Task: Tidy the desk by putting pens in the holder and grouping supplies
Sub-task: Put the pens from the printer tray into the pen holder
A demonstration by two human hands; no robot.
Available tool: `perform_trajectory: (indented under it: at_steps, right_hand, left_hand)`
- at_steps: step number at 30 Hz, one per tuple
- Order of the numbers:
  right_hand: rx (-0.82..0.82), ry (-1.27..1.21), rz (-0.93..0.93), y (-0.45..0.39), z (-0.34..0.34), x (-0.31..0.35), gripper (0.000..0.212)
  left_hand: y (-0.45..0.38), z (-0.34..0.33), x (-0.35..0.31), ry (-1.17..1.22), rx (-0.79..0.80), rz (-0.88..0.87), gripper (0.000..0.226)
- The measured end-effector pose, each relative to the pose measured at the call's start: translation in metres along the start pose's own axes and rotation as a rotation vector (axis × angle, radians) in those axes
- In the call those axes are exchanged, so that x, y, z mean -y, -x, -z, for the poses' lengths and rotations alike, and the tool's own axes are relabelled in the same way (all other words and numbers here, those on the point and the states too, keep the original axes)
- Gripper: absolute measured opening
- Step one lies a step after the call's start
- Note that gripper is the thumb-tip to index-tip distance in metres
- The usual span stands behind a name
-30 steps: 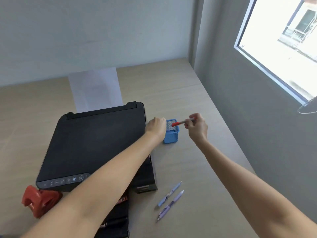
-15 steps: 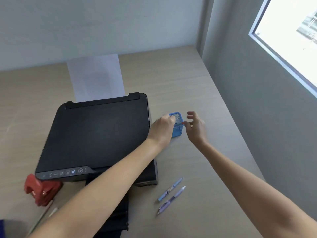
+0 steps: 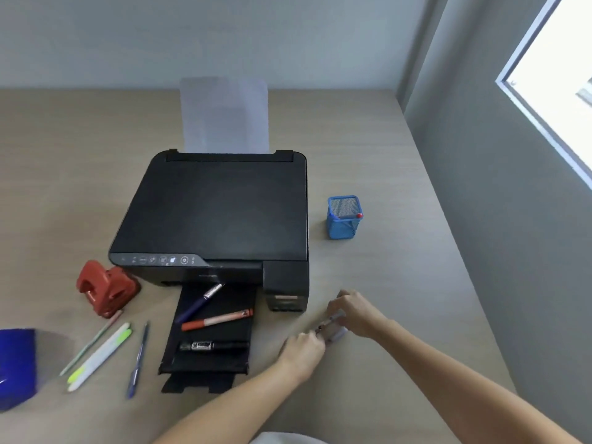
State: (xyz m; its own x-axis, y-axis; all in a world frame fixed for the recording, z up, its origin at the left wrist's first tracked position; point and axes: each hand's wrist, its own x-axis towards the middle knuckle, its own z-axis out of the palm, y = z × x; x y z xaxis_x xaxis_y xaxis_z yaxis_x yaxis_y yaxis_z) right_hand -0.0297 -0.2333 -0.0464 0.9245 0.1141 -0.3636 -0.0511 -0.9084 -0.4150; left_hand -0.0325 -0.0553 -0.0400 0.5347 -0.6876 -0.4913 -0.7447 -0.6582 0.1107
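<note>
Pale wood-grain desk [image 3: 400, 174] runs into a corner of grey walls, with a bright window [image 3: 560, 91] on the right. Near its front right part, both hands meet over two light purple pens [image 3: 334, 326] lying close together on the surface: the right hand [image 3: 355, 312] has its fingers curled down onto the far ends, the left hand [image 3: 302, 349] pinches at the near ends, though motion blur makes it impossible to tell whether either grip is fully closed on a pen. Well behind them stands the blue mesh holder [image 3: 344, 219], upright, just right of the printer, with a red pen tip [image 3: 359, 215] showing at its rim and a blue tip at the opposite rim. A black printer [image 3: 217, 209] fills the middle of the desk, a white sheet [image 3: 224, 116] rising from its rear feed. On its extended front tray [image 3: 208, 334] lie a dark blue pen [image 3: 198, 304], an orange marker [image 3: 217, 320] and a black marker [image 3: 213, 345]. Left of the tray a blue pen [image 3: 137, 360] lies on the desk, then a yellow-green highlighter [image 3: 99, 357], a white pen beside it and a thin pencil [image 3: 91, 342]. A red hole punch [image 3: 105, 288] sits at the printer's front left corner, and a dark blue object [image 3: 16, 366] is cut off by the left edge.
</note>
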Motion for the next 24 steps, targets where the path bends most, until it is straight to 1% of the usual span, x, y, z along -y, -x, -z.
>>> perform_trajectory:
  at_steps: [3, 6, 9, 10, 11, 12, 13, 15, 17, 19, 20, 22, 24]
  right_hand:
    - [0.014, 0.129, 0.015, -0.001, -0.007, 0.0, 0.023]
    - [0.011, 0.176, 0.021, -0.002, -0.016, -0.006, 0.022]
    - [-0.047, 0.082, 0.046, 0.009, -0.017, -0.013, 0.009]
    - [-0.087, 0.03, 0.044, 0.015, -0.016, -0.018, 0.011]
    - [-0.131, -0.029, 0.029, 0.02, -0.014, -0.025, 0.019]
    - [-0.191, -0.084, 0.008, 0.025, -0.01, -0.031, 0.022]
    - [-0.28, -0.146, -0.035, 0.029, -0.003, -0.034, 0.019]
    - [-0.519, -0.291, -0.157, 0.032, 0.018, -0.037, 0.005]
    - [-0.707, -0.434, -0.294, 0.027, 0.049, -0.032, 0.012]
    - [-0.796, -0.656, -0.346, 0.018, 0.084, -0.024, 0.012]
    - [-0.828, -0.773, -0.336, 0.013, 0.101, -0.018, 0.017]
    - [-0.893, -0.894, -0.308, -0.002, 0.128, -0.009, 0.02]
    - [-0.93, -0.912, -0.311, -0.017, 0.147, -0.004, 0.015]
  left_hand:
    - [0.013, -0.009, 0.004, -0.022, 0.004, 0.004, 0.032]
    - [0.031, -0.013, 0.014, 0.069, 0.034, 0.046, 0.029]
    - [0.058, -0.004, 0.023, 0.188, 0.077, 0.073, 0.019]
    - [0.065, 0.003, 0.026, 0.234, 0.065, 0.08, 0.014]
    - [0.073, 0.012, 0.03, 0.275, 0.041, 0.082, 0.011]
    - [0.078, 0.024, 0.034, 0.302, 0.001, 0.079, 0.012]
    - [0.08, 0.04, 0.038, 0.313, -0.049, 0.075, 0.017]
    - [0.079, 0.08, 0.045, 0.318, -0.195, 0.056, 0.022]
    - [0.068, 0.123, 0.047, 0.334, -0.37, 0.037, 0.022]
    - [0.048, 0.164, 0.047, 0.331, -0.531, 0.029, 0.018]
    - [0.037, 0.183, 0.047, 0.326, -0.581, 0.029, 0.015]
    - [0.011, 0.214, 0.046, 0.295, -0.607, 0.055, 0.01]
    - [-0.015, 0.238, 0.043, 0.267, -0.554, 0.082, 0.016]
